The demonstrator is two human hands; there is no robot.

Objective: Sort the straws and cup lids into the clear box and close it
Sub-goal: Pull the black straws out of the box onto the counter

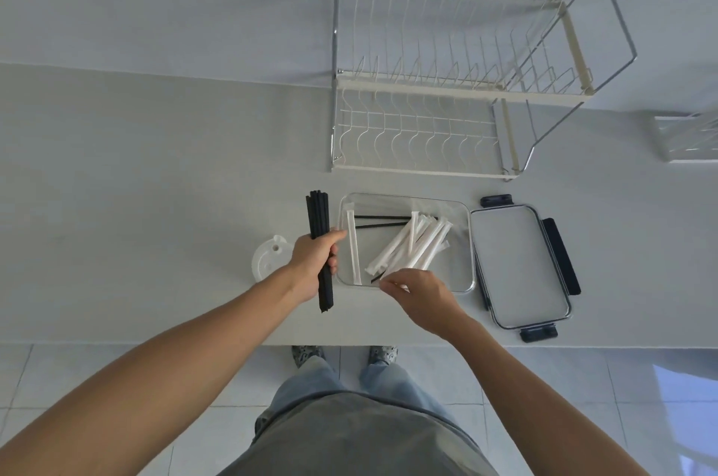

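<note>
At the near rim of the clear box [468,242], white wrapped straws [408,246] are pinched by the fingertips of the right hand [417,294]. A bundle of black straws [319,215] is gripped in the closed left hand [315,259] — just left of the box. A cup lid [268,259] lies left; the box lid [518,265] lies right — a dish rack [447,86] is set beyond.

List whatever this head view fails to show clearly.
- Right hand: its fingertips cover the near ends of the white paper-wrapped straws in the clear plastic box; its grip cannot be made out.
- Clear container, right: cut off by the frame edge.
- White round cup lid: partly behind the left hand, which holds the black straw bundle.
</note>
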